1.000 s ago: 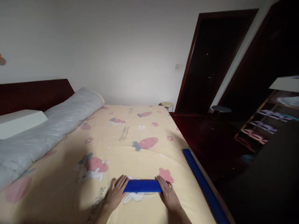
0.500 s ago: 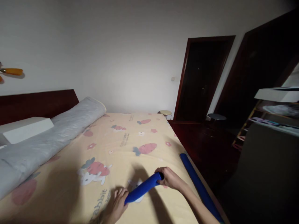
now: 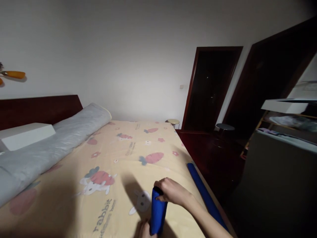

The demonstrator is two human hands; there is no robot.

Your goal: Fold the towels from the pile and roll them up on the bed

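A short blue tube-shaped sleeve (image 3: 158, 211), seemingly of fabric, stands nearly upright above the bed, its dark open mouth facing up. My right hand (image 3: 172, 191) grips the rim of that mouth, thumb on the near side and fingers curled over the top. At the lower end, my left hand (image 3: 145, 230) is closed against the sleeve; the frame's bottom edge cuts off part of it. What is inside the sleeve cannot be seen. Along the bed's right edge lies a longer, slim blue roll (image 3: 204, 193), apart from both hands.
The bed (image 3: 119, 191) has a yellow sheet printed with rabbits and carrots. A rolled grey quilt (image 3: 71, 138) and a white box (image 3: 27, 135) lie by the headboard (image 3: 42, 110). Stools (image 3: 224, 127) and a shelf (image 3: 284, 106) stand beyond the right side.
The blue sleeve has swung from a slanted, nearly level position to almost upright. My left hand has moved down and right with its lower end; my right hand stays at the mouth, slightly further left.
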